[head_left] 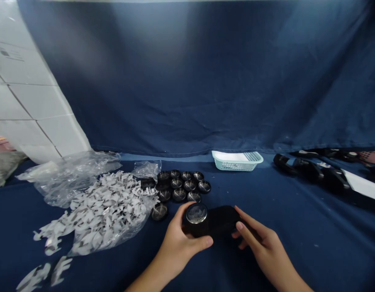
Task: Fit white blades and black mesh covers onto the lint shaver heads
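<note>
My left hand [179, 243] and my right hand [260, 243] both grip a black oblong device [219, 223] low in the middle of the view. A round silver mesh cap [196, 213] sits on the device's left end, under my left fingers. My left thumb presses the device's near side. My right fingers curl round its right end. Just beyond lies a cluster of several round black caps with mesh centres [181, 187].
A heap of small white cut-out pieces [105, 209] lies on clear plastic bags [68, 174] at the left. A pale green basket [237, 160] stands at the back. Black devices [315, 172] lie at the right on the blue cloth [297, 227].
</note>
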Demonstrator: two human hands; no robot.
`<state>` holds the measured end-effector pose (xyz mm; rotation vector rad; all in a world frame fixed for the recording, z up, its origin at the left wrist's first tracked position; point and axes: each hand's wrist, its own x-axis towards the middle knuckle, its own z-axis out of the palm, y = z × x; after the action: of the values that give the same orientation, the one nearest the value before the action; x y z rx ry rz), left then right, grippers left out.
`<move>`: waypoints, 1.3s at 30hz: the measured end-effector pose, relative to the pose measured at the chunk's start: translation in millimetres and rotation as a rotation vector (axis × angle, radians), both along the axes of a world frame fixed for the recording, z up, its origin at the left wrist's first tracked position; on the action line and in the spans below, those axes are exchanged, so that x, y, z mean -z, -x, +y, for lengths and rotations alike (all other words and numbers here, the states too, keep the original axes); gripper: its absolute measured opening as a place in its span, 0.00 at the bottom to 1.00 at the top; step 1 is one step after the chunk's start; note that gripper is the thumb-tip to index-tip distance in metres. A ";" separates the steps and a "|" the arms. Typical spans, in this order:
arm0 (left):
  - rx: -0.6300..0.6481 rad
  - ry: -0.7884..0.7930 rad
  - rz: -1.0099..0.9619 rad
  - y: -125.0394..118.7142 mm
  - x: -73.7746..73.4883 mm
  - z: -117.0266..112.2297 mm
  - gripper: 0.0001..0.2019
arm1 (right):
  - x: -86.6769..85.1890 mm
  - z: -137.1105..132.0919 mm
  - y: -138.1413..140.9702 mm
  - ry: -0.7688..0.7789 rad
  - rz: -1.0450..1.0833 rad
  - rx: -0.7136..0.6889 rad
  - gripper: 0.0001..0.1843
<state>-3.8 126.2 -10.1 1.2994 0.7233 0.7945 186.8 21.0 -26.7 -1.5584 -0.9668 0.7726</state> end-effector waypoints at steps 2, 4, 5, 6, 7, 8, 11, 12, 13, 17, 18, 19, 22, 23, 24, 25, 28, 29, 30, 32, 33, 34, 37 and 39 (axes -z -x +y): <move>0.043 -0.018 0.018 0.0 -0.6 -3.1 0.37 | 1.5 0.0 0.2 -0.005 -0.024 0.021 0.35; 0.050 -0.062 0.030 -0.1 -1.6 -7.1 0.36 | 3.2 0.2 0.6 -0.019 -0.043 0.048 0.34; 0.052 -0.090 0.035 -0.2 -2.2 -9.7 0.36 | 3.9 0.4 1.1 -0.028 -0.048 0.060 0.34; 0.056 -0.116 0.044 -0.5 -2.6 -12.7 0.35 | 4.4 0.5 1.7 -0.036 -0.050 0.072 0.34; 0.063 -0.135 0.054 -1.1 -2.8 -15.9 0.35 | 4.7 0.5 2.6 -0.041 -0.051 0.084 0.34; 0.072 -0.144 0.062 -1.8 -2.5 -19.3 0.35 | 4.9 0.6 3.8 -0.041 -0.055 0.097 0.34; 0.092 -0.135 0.054 -5.0 0.5 -27.7 0.36 | 6.4 0.1 9.2 -0.025 -0.085 0.107 0.36; 0.099 -0.137 0.035 -6.1 1.9 -29.7 0.35 | 7.5 -0.2 11.6 -0.031 -0.092 0.098 0.36; 0.105 -0.142 0.014 -7.0 3.2 -31.1 0.34 | 9.0 -0.6 14.2 -0.042 -0.093 0.083 0.36; 0.118 -0.142 -0.020 -8.7 6.7 -33.5 0.32 | 15.1 -2.9 25.5 -0.030 -0.049 0.032 0.40; 0.120 -0.138 -0.020 -8.7 7.5 -33.7 0.32 | 15.5 -3.5 28.0 -0.011 -0.026 0.012 0.43; 0.121 -0.134 -0.022 -8.5 8.4 -33.9 0.33 | 15.2 -4.1 30.2 0.005 0.000 -0.008 0.44; 0.131 -0.118 -0.031 -8.2 11.4 -34.7 0.34 | 10.9 -5.9 34.6 0.029 0.080 -0.051 0.48; 0.132 -0.114 -0.033 -8.2 12.1 -35.0 0.34 | 9.1 -6.8 35.3 0.038 0.100 -0.057 0.50; 0.133 -0.111 -0.036 -8.4 12.5 -35.2 0.34 | 7.8 -7.8 35.9 0.053 0.114 -0.063 0.51; 0.132 -0.109 -0.042 -8.8 12.5 -35.2 0.34 | 7.3 -9.1 36.4 0.066 0.124 -0.075 0.52; 0.112 -0.081 -0.075 -10.6 10.0 -34.0 0.33 | 11.8 -13.5 39.2 0.059 0.118 -0.135 0.48; 0.102 -0.062 -0.088 -11.3 9.0 -33.1 0.33 | 15.1 -14.8 40.6 0.037 0.110 -0.153 0.45; 0.091 -0.041 -0.100 -11.8 8.1 -31.9 0.33 | 18.8 -16.0 42.0 0.007 0.097 -0.165 0.42; 0.062 -0.014 -0.116 -12.2 7.5 -29.1 0.33 | 26.0 -17.6 43.8 -0.042 0.049 -0.182 0.38; 0.048 -0.005 -0.115 -11.9 7.8 -27.6 0.33 | 28.6 -18.1 43.7 -0.054 0.010 -0.202 0.37; 0.034 0.009 -0.112 -11.4 8.3 -26.0 0.33 | 30.3 -18.5 43.0 -0.059 -0.041 -0.231 0.35; -0.007 0.092 -0.096 -8.9 8.9 -22.2 0.34 | 29.3 -19.1 37.9 -0.059 -0.208 -0.334 0.31; -0.024 0.144 -0.095 -7.4 6.6 -20.6 0.36 | 24.7 -19.2 34.6 -0.071 -0.285 -0.363 0.29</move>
<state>3.5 105.6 -16.7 1.1183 0.7080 0.8034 152.2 1.8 -51.3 -1.4744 -1.4996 0.7653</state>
